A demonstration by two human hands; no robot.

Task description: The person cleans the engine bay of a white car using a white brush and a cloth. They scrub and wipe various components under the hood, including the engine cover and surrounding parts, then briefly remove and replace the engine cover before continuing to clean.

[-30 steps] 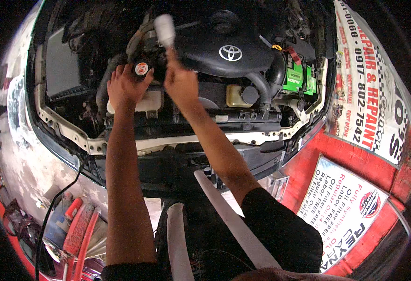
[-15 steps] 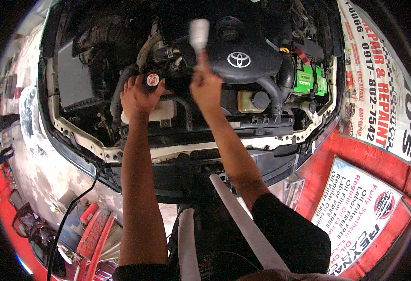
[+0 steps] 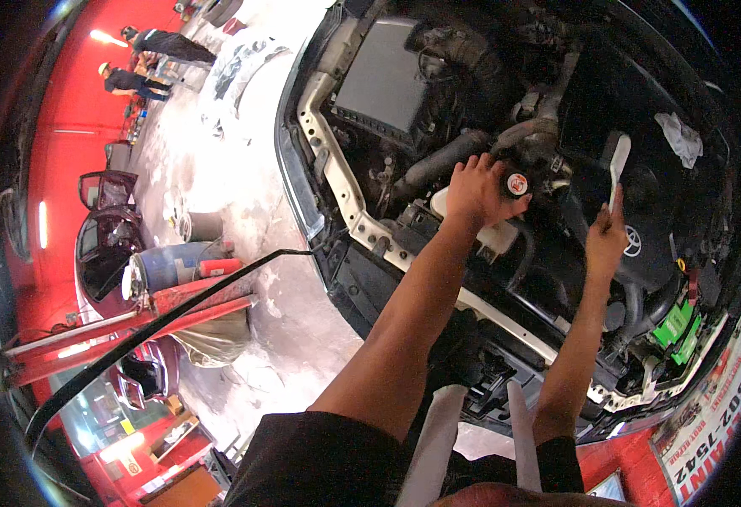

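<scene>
My left hand (image 3: 474,194) is closed around a round black cap (image 3: 517,184) with a white and orange sticker on top. Its thumb lies along the near side of the cap, while the other fingers curl at the far side, partly hiding what is under them. Farther right, my right hand (image 3: 607,243) grips the thin end of a white brush-like tool (image 3: 618,159), its broad end pointing away from me over the dark engine cover (image 3: 659,269). Below my left hand sits a whitish plastic reservoir (image 3: 497,239), partly covered by that hand.
The open engine bay has a pale front crossmember (image 3: 366,228), a black air-filter box (image 3: 379,80) and a green battery (image 3: 677,331). A crumpled white cloth (image 3: 679,139) lies at the far right. Left stand a red lift arm (image 3: 193,302), a blue drum (image 3: 172,269) and two people (image 3: 168,44).
My view has swung left, so the engine bay sits farther right and tilted, with more shop floor in sight. The brush-like tool, blurred before, is sharper; my left hand stays on the cap.
</scene>
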